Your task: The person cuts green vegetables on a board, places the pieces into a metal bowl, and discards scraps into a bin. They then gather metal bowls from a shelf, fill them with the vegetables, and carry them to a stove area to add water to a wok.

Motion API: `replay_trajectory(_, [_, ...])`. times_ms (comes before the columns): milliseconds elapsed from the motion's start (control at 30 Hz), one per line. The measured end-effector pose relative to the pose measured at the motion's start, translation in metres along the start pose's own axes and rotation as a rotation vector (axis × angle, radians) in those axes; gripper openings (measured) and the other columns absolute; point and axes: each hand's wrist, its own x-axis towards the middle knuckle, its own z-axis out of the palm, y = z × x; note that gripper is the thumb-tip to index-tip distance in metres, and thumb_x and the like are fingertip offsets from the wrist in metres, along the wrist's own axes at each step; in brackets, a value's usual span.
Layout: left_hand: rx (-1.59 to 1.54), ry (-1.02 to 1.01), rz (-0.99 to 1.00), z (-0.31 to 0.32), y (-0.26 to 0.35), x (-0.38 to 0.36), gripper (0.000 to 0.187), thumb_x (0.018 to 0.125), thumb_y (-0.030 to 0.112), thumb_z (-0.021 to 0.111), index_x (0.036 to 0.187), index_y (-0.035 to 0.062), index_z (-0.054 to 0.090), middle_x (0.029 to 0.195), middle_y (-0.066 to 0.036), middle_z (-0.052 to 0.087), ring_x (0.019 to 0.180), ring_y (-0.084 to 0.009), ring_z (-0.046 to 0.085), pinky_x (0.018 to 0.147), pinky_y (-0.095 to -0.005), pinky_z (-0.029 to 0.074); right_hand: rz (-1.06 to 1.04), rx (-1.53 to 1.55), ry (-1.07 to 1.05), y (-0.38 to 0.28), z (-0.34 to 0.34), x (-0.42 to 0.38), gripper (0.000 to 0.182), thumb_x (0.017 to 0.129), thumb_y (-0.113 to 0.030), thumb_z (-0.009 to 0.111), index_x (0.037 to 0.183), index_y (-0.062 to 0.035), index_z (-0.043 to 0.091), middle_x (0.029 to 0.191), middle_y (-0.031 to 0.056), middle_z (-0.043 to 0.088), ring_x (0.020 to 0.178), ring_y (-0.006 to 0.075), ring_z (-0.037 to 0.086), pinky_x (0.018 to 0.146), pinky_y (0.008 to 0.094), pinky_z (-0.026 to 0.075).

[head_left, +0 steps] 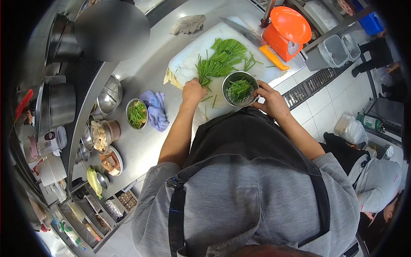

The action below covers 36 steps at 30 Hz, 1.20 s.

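Note:
A pile of cut green stalks [229, 52], chives by their look, is spread over the white cutting board [182, 64]. At the pile's lower left end, my left hand [194, 91] is closed, its fingers curled around some of the stalks. My right hand [272, 100] grips the rim and side of a round metal bowl [225, 92] at the board's near edge. Inside that bowl lies a bunch of the same cut stalks. A large knife [242, 30] with an orange handle [274, 58] rests along the board's far right side.
Left of me are another metal bowl [128, 112] of greens, a purple cloth [156, 112] and several food containers. A beige rag [187, 24] lies behind the board. An orange scale [278, 40] stands at the right. Another person [376, 180] is at the lower right.

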Motion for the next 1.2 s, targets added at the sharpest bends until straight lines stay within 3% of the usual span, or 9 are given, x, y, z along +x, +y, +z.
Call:
replay_trajectory(133, [-0.18,0.037,0.121,-0.015,-0.027,0.0,0.035,0.069,0.026,0.073,0.089,-0.0018,0.065,0.084,-0.021,0.067,0.079,-0.0337,0.066,0.073,-0.0411,0.052,0.019,0.02,-0.01,0.0,-0.001,0.0,0.03,0.066,-0.012,0.077,0.088,-0.0081,0.057,0.127,0.0112,0.054,0.103,0.0341,0.06,0.083,0.0396,0.052])
replay_trajectory(233, [-0.674,-0.068,0.134,-0.02,-0.037,0.005,0.03,0.07,0.02,0.077,0.087,-0.0018,0.065,0.075,-0.011,0.065,0.069,-0.0156,0.06,0.062,-0.0292,0.047,-0.047,0.022,0.024,-0.003,0.001,0.005,0.029,0.068,-0.011,0.076,0.088,-0.0075,0.056,0.127,0.0141,0.053,0.095,0.0369,0.061,0.078,0.0419,0.053])
replay_trajectory(433, [-1.007,-0.29,0.296,-0.072,0.038,-0.04,0.023,0.077,0.016,0.073,0.084,-0.0014,0.06,0.068,-0.005,0.061,0.064,-0.0098,0.055,0.058,-0.028,0.045,-0.121,0.0,0.05,-0.005,0.009,0.016,0.029,0.068,-0.011,0.076,0.089,-0.0074,0.056,0.126,0.0145,0.053,0.096,0.0366,0.061,0.079,0.042,0.053])
replay_trajectory(567, [-0.577,-0.21,0.429,-0.057,0.055,-0.035,0.028,0.078,0.026,0.073,0.083,0.0004,0.062,0.065,-0.008,0.059,0.06,-0.0166,0.056,0.057,-0.0306,0.045,-0.125,0.014,0.027,-0.005,0.009,0.018,0.029,0.068,-0.01,0.076,0.089,-0.007,0.056,0.127,0.0143,0.053,0.097,0.0368,0.061,0.08,0.0425,0.052])
replay_trajectory(667, [-0.425,-0.18,0.437,-0.061,0.07,-0.038,0.023,0.081,0.023,0.071,0.082,0.0012,0.063,0.063,-0.005,0.058,0.057,-0.0118,0.051,0.054,-0.0283,0.042,-0.11,0.016,0.018,-0.005,0.009,0.016,0.03,0.067,-0.01,0.077,0.089,-0.0068,0.056,0.127,0.0143,0.052,0.097,0.037,0.06,0.08,0.0427,0.052])
replay_trajectory(900, [-0.347,-0.104,0.446,-0.066,0.07,-0.025,0.022,0.081,0.022,0.069,0.083,-0.0001,0.065,0.064,-0.008,0.061,0.059,-0.0139,0.058,0.057,-0.0296,0.046,-0.063,0.054,0.012,-0.005,0.008,0.013,0.032,0.066,-0.009,0.077,0.09,-0.007,0.056,0.128,0.0145,0.052,0.099,0.0378,0.059,0.082,0.043,0.052])
replay_trajectory(967, [-0.573,-0.217,0.352,-0.071,0.068,-0.024,0.019,0.079,0.018,0.068,0.083,-0.0004,0.065,0.067,-0.016,0.063,0.064,-0.0305,0.063,0.06,-0.0375,0.048,-0.067,0.057,0.016,-0.002,0.009,0.012,0.032,0.066,-0.009,0.077,0.09,-0.007,0.056,0.128,0.0145,0.052,0.1,0.0378,0.059,0.082,0.043,0.052])
replay_trajectory(1100, [-0.544,-0.344,0.403,-0.072,0.075,-0.033,0.016,0.079,0.013,0.065,0.086,-0.0018,0.066,0.073,-0.018,0.066,0.072,-0.0349,0.064,0.066,-0.0405,0.05,-0.097,0.064,0.017,0.001,0.009,0.013,0.033,0.065,-0.008,0.078,0.09,-0.007,0.055,0.128,0.0149,0.052,0.101,0.0377,0.059,0.082,0.0428,0.052])
replay_trajectory(1200, [-0.084,-0.219,0.742,-0.06,0.079,-0.034,0.023,0.08,0.007,0.06,0.1,-0.0015,0.067,0.085,-0.021,0.067,0.078,-0.0314,0.067,0.073,-0.0377,0.052,-0.092,0.043,0.013,0.001,0.01,0.016,0.033,0.065,-0.008,0.078,0.09,-0.0071,0.056,0.128,0.0153,0.052,0.1,0.0374,0.059,0.082,0.0424,0.052])
